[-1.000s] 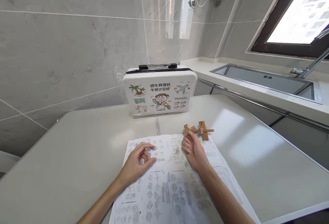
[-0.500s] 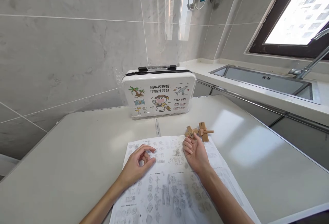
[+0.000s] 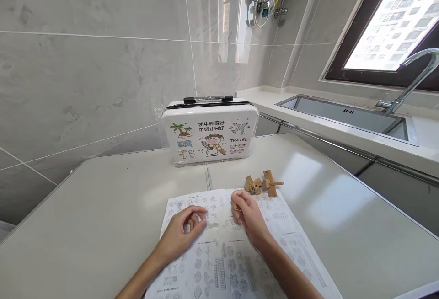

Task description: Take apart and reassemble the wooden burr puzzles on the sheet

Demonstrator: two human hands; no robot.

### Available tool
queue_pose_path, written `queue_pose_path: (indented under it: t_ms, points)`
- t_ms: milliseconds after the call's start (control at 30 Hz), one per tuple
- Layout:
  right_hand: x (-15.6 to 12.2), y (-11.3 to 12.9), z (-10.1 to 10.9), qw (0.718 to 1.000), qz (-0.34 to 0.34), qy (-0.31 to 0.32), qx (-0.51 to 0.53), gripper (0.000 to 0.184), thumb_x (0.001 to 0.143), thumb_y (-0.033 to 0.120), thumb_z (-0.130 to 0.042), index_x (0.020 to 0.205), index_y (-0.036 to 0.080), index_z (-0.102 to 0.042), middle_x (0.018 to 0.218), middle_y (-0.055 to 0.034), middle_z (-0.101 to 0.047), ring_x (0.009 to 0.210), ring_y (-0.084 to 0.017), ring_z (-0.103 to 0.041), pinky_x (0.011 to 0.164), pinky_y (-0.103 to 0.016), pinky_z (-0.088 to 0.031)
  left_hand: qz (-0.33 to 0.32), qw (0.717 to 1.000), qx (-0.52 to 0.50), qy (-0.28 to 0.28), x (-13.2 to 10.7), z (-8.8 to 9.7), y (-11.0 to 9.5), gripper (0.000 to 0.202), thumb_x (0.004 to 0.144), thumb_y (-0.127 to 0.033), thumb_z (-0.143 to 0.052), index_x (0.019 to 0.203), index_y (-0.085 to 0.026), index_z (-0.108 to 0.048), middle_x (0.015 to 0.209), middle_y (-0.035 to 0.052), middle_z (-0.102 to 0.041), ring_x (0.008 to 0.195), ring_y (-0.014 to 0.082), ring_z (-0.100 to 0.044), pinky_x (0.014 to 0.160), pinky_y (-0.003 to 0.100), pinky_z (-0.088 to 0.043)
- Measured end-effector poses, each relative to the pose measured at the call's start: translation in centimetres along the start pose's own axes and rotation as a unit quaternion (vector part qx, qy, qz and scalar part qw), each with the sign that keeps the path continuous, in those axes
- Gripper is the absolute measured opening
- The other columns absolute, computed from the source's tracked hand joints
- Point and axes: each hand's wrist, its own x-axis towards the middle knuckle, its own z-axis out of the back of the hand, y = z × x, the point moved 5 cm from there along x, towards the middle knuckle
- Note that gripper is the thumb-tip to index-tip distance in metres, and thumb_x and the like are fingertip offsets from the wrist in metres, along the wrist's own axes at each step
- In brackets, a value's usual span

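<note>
My left hand (image 3: pixel 183 232) rests on the left part of a printed paper sheet (image 3: pixel 226 253), its fingers loosely curved and the thumb apart from them, with nothing in it. My right hand (image 3: pixel 249 216) is over the upper right part of the sheet, fingers curled in and the thumb folded near them; I see nothing held. Just beyond it, apart from the fingers, lies a wooden puzzle of crossed pieces (image 3: pixel 253 185) with a dark mark. Close beside it on the right is a second wooden puzzle (image 3: pixel 270 183) with a bar sticking out to the right.
A white travel case (image 3: pixel 211 134) in clear plastic stands at the back of the white table (image 3: pixel 103 207), by the grey tiled wall. To the right are a counter with a sink (image 3: pixel 346 111), a tap (image 3: pixel 418 77) and a window. Pipes and cables hang above.
My right hand has drawn back left and toward me, off the left wooden puzzle, and turned over with its fingers curled. Both puzzles stay in place. The view has tilted up slightly.
</note>
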Motion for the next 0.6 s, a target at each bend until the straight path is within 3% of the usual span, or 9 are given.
queue_pose_path:
  t_ms: [133,300,433,600]
  points:
    - [-0.6,0.1,-0.9,0.975,0.101,0.003,-0.197,0.031,0.095,0.048,-0.063,0.082,0.021,-0.056,0.066,0.0043,-0.048,0.057,-0.011,-0.042,0.053,-0.024,-0.033,0.001,1.000,0.009,0.000,0.0,0.0,0.0,0.029,0.096,-0.046,-0.062,0.113,-0.024,-0.071,0.084,0.0018,-0.066,0.075,0.0177,-0.056,0.072,0.028,-0.044]
    - [-1.4,-0.7,-2.2,0.903,0.172,0.068,-0.388,0.019,0.100,0.034,-0.053,0.086,0.022,-0.057,0.065,0.0036,-0.053,0.055,-0.013,-0.045,0.055,-0.025,-0.033,0.004,1.000,0.012,-0.003,0.0,0.0,-0.1,0.030,0.095,-0.047,-0.062,0.111,-0.024,-0.072,0.080,0.0017,-0.064,0.075,0.0181,-0.055,0.071,0.028,-0.044]
    - [-1.9,-0.9,-2.6,0.861,0.210,0.099,-0.453,0.013,0.100,0.027,-0.051,0.088,0.022,-0.057,0.062,0.0043,-0.054,0.054,-0.013,-0.048,0.057,-0.025,-0.032,0.005,1.000,0.011,0.000,-0.1,0.0,-0.2,0.030,0.095,-0.047,-0.062,0.111,-0.024,-0.073,0.078,0.0013,-0.063,0.074,0.0183,-0.055,0.070,0.028,-0.044]
    - [-1.9,-0.8,-2.7,0.847,0.220,0.100,-0.473,0.013,0.100,0.026,-0.050,0.089,0.023,-0.056,0.062,0.0049,-0.054,0.053,-0.013,-0.049,0.057,-0.024,-0.031,0.007,1.000,0.010,0.000,-0.1,-0.1,-0.3,0.030,0.094,-0.048,-0.062,0.110,-0.024,-0.073,0.077,0.0009,-0.062,0.074,0.0183,-0.054,0.071,0.028,-0.044]
